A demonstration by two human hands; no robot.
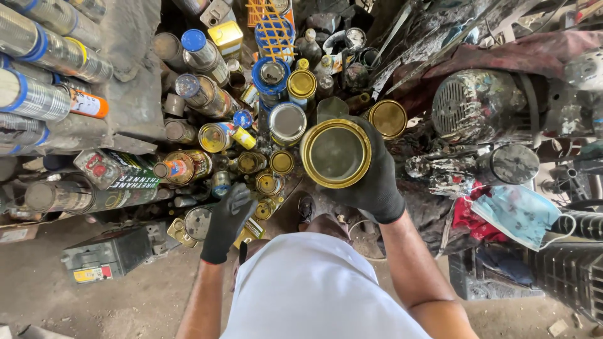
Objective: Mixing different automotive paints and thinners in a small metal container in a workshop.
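Cans of every size crowd the middle of the frame, and one of them is already lifted clear of the heap. The right hand (pixel 375 179), in a black glove, is wrapped around a gold-rimmed round tin (pixel 335 153), fingers curled behind its wall so the open mouth faces the camera just right of centre. The tin looks empty inside, a dull grey bottom with no lid on it. The left hand (pixel 227 221), also gloved in black, hangs lower and left of centre with fingers loosely bent and grips nothing; it hovers over a cluster of small brass-coloured tins (pixel 269 183) standing on the ground. As a judgement, the sorting through this pile is only partly done: one tin is picked out and held, while the many others remain untouched where they stand or lie. Among them are a silver-lidded can (pixel 287 122) just above and left of the held tin, a gold lid (pixel 387 118) to its upper right, and a blue-rimmed can (pixel 271 74) higher up. Long spray cans (pixel 38 100) lie stacked at upper left, a dark battery box (pixel 107 254) sits at lower left, and a paint-spattered motor (pixel 475 103) fills the upper right.
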